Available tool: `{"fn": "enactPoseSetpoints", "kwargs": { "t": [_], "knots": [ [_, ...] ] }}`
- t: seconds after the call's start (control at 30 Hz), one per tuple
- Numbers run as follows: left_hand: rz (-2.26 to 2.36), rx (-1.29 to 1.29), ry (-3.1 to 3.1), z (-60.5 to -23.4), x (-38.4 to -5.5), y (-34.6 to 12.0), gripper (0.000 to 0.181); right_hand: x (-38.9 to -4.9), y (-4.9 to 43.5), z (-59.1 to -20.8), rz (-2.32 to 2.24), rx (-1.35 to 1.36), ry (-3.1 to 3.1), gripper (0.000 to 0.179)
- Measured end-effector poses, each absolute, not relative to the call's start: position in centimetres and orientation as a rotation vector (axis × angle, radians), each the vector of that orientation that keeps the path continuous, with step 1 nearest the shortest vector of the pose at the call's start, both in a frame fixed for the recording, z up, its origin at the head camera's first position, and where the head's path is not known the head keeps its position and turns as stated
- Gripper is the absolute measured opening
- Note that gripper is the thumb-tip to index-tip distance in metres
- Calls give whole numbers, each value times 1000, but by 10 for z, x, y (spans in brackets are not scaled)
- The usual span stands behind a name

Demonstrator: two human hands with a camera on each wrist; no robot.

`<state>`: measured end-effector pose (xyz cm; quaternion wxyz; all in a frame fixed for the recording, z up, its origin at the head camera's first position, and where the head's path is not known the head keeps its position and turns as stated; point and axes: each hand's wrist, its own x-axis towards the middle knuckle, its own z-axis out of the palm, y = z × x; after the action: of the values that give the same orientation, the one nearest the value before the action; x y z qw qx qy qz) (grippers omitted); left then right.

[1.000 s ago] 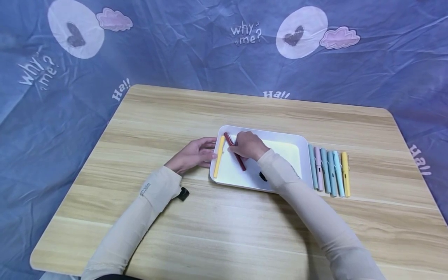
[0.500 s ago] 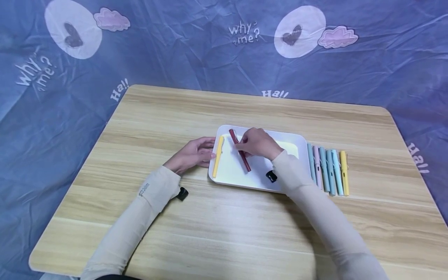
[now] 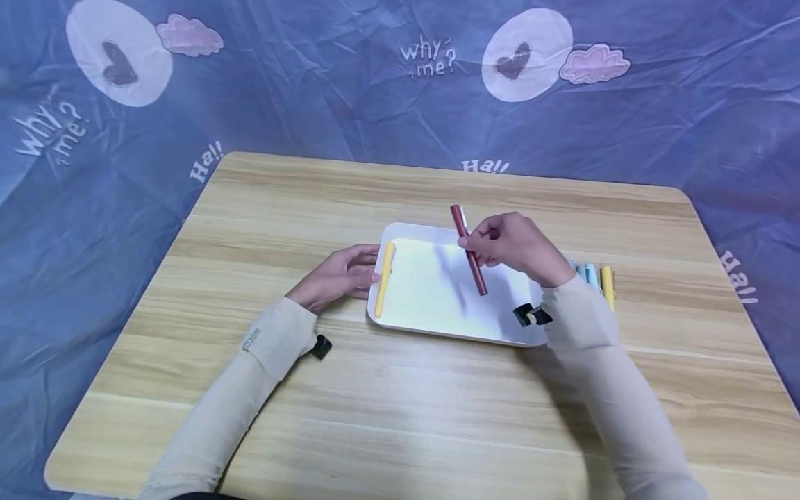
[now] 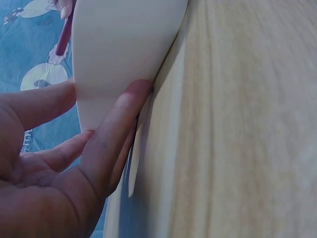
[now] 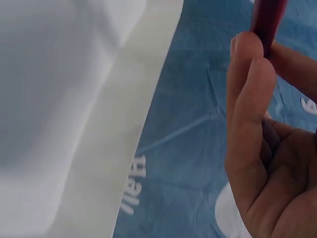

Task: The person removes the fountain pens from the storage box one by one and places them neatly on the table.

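Note:
My right hand [image 3: 519,243] pinches a dark red pen [image 3: 477,275] with a silver clip between thumb and fingers. The pen slants above the white tray [image 3: 425,285], casting a shadow on its floor. In the right wrist view, fingertips [image 5: 258,74] press on the red pen [image 5: 267,22]. My left hand [image 3: 334,280] stays at the tray's left end. As the left wrist view shows, its fairly straight fingers touch the tray's outer wall [image 4: 119,49] and rim. A yellow pen [image 3: 385,281] lies inside the tray along its left side.
To the right of the tray, several pens lie side by side on the wooden table [image 3: 375,417], among them a yellow pen [image 3: 607,283] and a light blue pen [image 3: 591,275]. My right sleeve [image 3: 581,319] hides part of that row. A blue printed cloth [image 3: 312,90] hangs behind the table.
My right hand has lifted the red pen off the tray floor and carried it to the right. My left hand keeps its place at the tray's left end.

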<state>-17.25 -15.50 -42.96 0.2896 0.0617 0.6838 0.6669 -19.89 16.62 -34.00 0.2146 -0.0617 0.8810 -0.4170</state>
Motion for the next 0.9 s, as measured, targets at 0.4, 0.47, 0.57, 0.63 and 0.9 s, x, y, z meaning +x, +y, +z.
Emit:
{"fn": "enactPoseSetpoints", "kwargs": {
  "t": [0.4,0.47,0.57,0.63,0.9],
  "knots": [
    [1769,164,1840,-431,-173,-155,70,-184,229,-339,-1166,-16,2546,52],
    [1768,164,1839,-431,-173,-155,70,-181,240,-340,-1171,19,2557,53],
    [1767,158,1834,-431,-174,-155,69,-177,257,-343,-1167,51,2573,54],
    [1767,157,1832,-432,-174,-154,69,-175,268,-347,-1170,86,2575,56],
    [1769,173,1829,-433,-174,-156,68,-161,320,-358,-1166,225,2577,65]
  ]
}}
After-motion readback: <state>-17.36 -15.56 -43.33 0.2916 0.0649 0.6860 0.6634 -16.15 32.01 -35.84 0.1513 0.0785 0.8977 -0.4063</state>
